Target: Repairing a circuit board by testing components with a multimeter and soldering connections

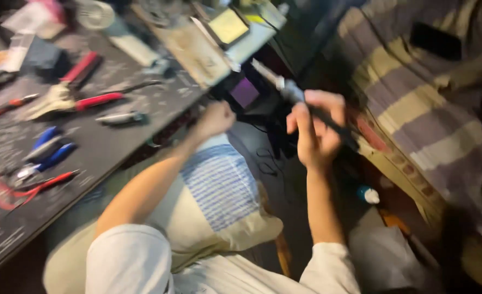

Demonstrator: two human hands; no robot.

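Just off the edge of the dark workbench (105, 147), strewn with red-handled cutters (91, 100) and blue-handled pliers (47, 152), the left hand (215, 120) is fisted, while farther out the right hand (314, 130) grips a long dark tool (306, 103).

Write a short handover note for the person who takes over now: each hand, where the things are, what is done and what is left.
Right hand: closed around a dark pen-shaped tool, held up off the table.
Left hand: a fist near the edge of the dark worktable; too blurred to see whether it holds anything.
On the table: red-handled pliers, blue-handled pliers.
Done or left: cannot be judged; the tool touches no workpiece.
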